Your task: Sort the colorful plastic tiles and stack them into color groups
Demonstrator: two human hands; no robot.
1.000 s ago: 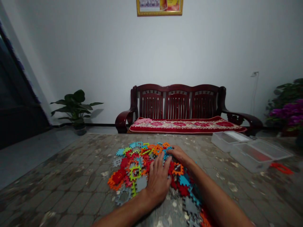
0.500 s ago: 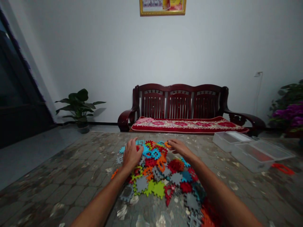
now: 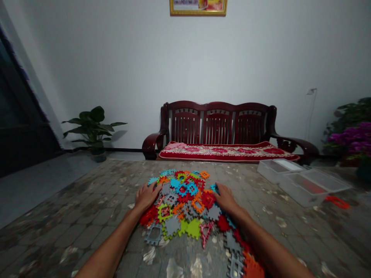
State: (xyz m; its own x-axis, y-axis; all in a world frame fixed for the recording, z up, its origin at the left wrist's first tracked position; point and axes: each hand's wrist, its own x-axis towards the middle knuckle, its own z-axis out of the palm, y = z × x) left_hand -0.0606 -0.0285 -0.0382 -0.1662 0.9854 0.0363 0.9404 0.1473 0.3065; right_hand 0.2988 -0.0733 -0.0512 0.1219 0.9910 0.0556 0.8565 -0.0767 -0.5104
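A heap of flat, toothed plastic building tiles (image 3: pixel 185 200) in red, blue, green, orange and grey lies on the patterned table (image 3: pixel 87 216) in front of me. My left hand (image 3: pixel 145 196) rests flat against the heap's left side, fingers stretched out. On the heap's right side lies my right hand (image 3: pixel 224 197), fingers also spread and pointing inward. Neither hand holds a tile. More grey and orange tiles (image 3: pixel 240 262) trail toward me under my right forearm.
Two clear plastic boxes (image 3: pixel 304 181) stand at the table's right, with an orange piece (image 3: pixel 336 201) beside them. Beyond the table are a dark wooden bench with a red cushion (image 3: pixel 226 135), a potted plant (image 3: pixel 92 131) at the left and purple flowers (image 3: pixel 353 139) at the right.
My left hand went from the middle of the heap to its far left edge, then drew back along the left side. My right hand pulled nearer to me. The tiles have bunched closer together.
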